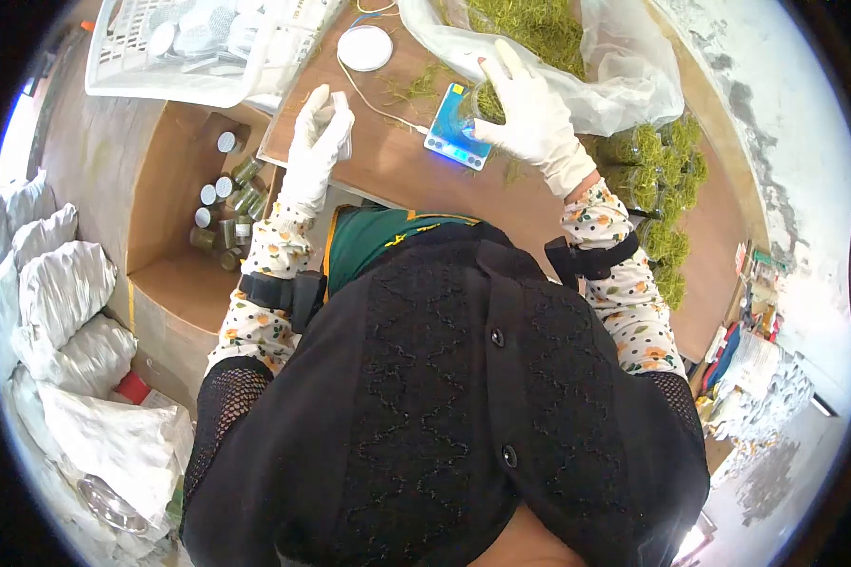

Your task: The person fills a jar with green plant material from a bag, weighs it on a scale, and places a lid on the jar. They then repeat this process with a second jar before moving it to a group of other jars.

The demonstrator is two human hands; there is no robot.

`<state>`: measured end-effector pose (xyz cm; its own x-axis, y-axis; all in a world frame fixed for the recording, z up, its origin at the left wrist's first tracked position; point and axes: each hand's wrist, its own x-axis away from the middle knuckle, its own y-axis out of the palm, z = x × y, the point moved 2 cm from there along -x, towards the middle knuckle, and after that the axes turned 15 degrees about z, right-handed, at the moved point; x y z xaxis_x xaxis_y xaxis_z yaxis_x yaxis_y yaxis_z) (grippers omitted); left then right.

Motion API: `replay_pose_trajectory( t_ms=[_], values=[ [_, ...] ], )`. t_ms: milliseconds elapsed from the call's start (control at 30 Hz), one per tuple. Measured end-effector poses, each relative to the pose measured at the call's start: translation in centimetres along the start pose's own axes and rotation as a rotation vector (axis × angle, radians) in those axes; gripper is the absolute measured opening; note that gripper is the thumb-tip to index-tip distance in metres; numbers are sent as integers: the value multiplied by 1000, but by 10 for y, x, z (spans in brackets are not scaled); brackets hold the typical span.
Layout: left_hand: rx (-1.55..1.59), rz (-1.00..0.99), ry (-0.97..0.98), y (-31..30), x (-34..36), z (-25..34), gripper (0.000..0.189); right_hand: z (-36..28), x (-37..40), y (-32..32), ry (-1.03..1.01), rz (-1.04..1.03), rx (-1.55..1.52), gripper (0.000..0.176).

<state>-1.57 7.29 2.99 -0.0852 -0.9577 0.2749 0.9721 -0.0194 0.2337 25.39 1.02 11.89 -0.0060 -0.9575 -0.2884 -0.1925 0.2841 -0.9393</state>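
Observation:
My right hand (531, 118), in a white glove, curves around a clear jar with green moss (487, 100), thumb on the near side and fingers on the far side. Beneath that jar lies a small blue digital scale (456, 132), lit along its front edge. Near the table's left edge is my left hand (320, 137), also gloved, its fingers curled together. A pale edge shows beside those fingers, but I cannot tell what they hold. Between the hands and farther back sits a round white disc (365, 47) with a cable.
Loose moss (529, 33) fills a clear plastic bag (633, 90) at the back. Several moss-filled jars (638, 184) stand at right. Left of the table, a cardboard box (175, 274) holds lidded jars (241, 200); above it, a white basket (113, 80) holds round lids (199, 38).

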Motion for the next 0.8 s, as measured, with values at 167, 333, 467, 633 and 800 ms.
replay_pose_trajectory(
  t_ms=[167,333,467,633,800],
  values=[
    [-19,-277,57,72,16,57,56,2,1,-38,-311,509,-348,62],
    [19,-684,240,156,51,122,62,-37,-1,-115,-330,231,-682,77],
    [38,-640,-9,178,88,154,69,-20,14,-118,-273,327,-973,81],
    [78,-647,141,169,80,168,63,39,20,-117,36,683,-959,47],
    [38,-362,260,99,21,118,43,147,12,-95,247,739,-450,30]
  ],
)
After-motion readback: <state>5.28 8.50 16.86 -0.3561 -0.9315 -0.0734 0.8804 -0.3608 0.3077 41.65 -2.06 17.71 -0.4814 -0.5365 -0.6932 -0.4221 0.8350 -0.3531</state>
